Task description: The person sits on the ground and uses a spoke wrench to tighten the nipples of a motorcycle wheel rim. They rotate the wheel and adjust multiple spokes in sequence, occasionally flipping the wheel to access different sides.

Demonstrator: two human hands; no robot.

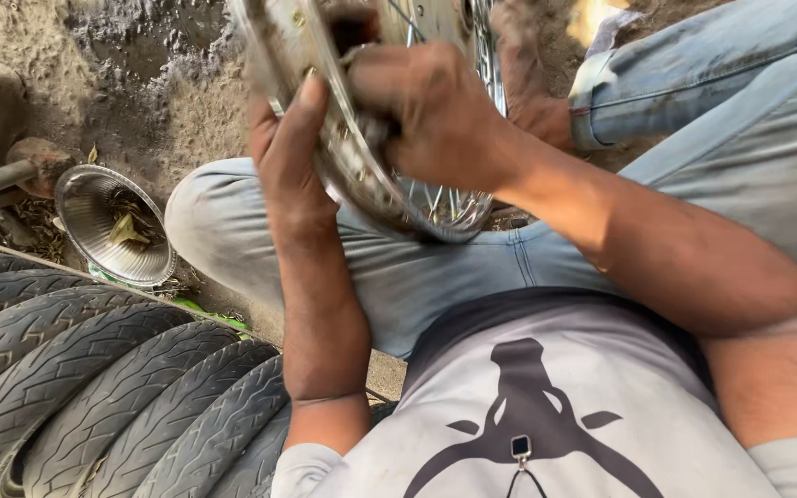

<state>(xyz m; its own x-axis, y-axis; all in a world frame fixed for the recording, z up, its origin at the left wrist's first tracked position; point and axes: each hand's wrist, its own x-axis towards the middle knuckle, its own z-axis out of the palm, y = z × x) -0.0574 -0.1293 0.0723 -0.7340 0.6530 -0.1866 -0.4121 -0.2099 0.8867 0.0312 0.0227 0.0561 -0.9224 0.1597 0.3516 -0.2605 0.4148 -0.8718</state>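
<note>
Bare dusty ground (177, 101) spreads beneath us, and we sit on it in pale jeans (435, 267). Beside our left side lies a row of worn black tyres (94, 387), their treads touching one another. Above our lap we hold a spoked metal wheel rim (371, 175), tilted on edge. Near the tyres rests a shiny reflector bowl (108, 226) with dry leaves inside. Our left hand (292, 157) is closed on the rim's edge, thumb upright against it. Our right hand (431, 111) clasps the rim from the other side, fingers curled over its spokes.
</note>
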